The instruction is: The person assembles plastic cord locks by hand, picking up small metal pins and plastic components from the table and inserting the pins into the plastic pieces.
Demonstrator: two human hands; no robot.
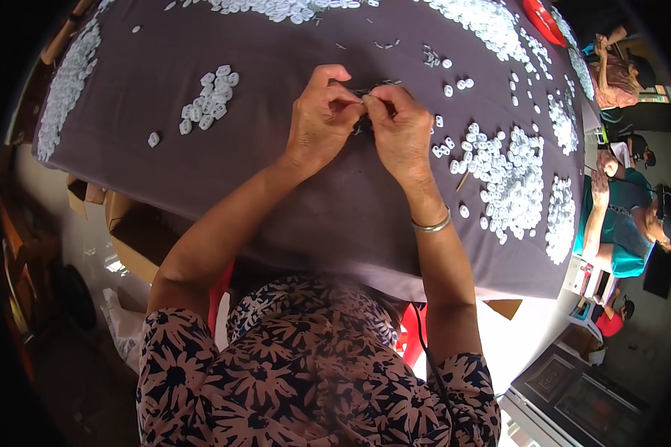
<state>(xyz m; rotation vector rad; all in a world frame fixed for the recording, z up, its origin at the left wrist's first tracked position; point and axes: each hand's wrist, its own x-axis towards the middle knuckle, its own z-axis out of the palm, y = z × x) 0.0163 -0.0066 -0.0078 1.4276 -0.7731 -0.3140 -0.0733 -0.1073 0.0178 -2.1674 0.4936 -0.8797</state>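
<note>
Over the dark cloth-covered table [313, 208], my left hand [320, 127] and my right hand [402, 134] meet fingertip to fingertip. Both are closed in a pinch; whatever sits between the fingertips is too small to make out. Thin dark metal pieces [384, 83] lie just behind and beneath the fingers, partly hidden by them. To the left is a small cluster of white plastic pieces [215, 97] with holes. Close to my right hand, a few more pieces [443, 147] lie in front of a larger heap of white pieces [514, 179].
Wide heaps of white pieces line the far edge [276, 7], the left edge [71, 93] and the far right [484, 30]. A red dish [544, 21] stands at the far right. A thin stick [463, 181] lies by the right heap. Other people [619, 216] sit beyond the right edge.
</note>
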